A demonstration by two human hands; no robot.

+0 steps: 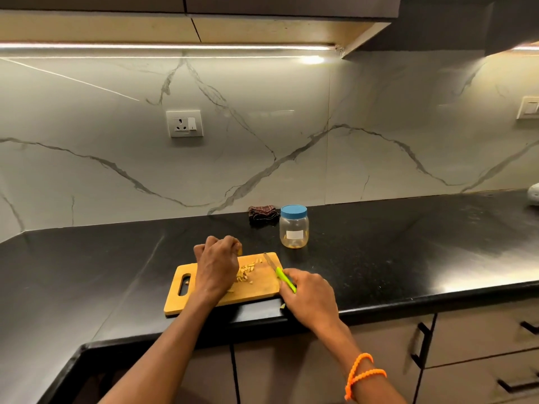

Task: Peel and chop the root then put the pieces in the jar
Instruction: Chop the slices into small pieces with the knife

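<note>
A wooden cutting board point(256, 290) lies on the black counter near its front edge. A pile of chopped yellowish root pieces point(246, 272) sits in the board's middle. My left hand point(217, 265) is closed over the board's far side, with a bit of yellow root point(239, 252) showing at the fingertips. My right hand point(309, 295) holds a green-handled knife point(284, 278) at the board's right edge, its blade lying flat on the board. A clear jar point(294, 228) with a blue lid on stands behind the board to the right, with a few pieces at its bottom.
A dark folded cloth point(262, 213) lies against the marble wall just left of the jar. One small piece point(282, 306) lies on the counter by the board's near right corner. Cabinet drawers with black handles point(421, 342) are below the counter.
</note>
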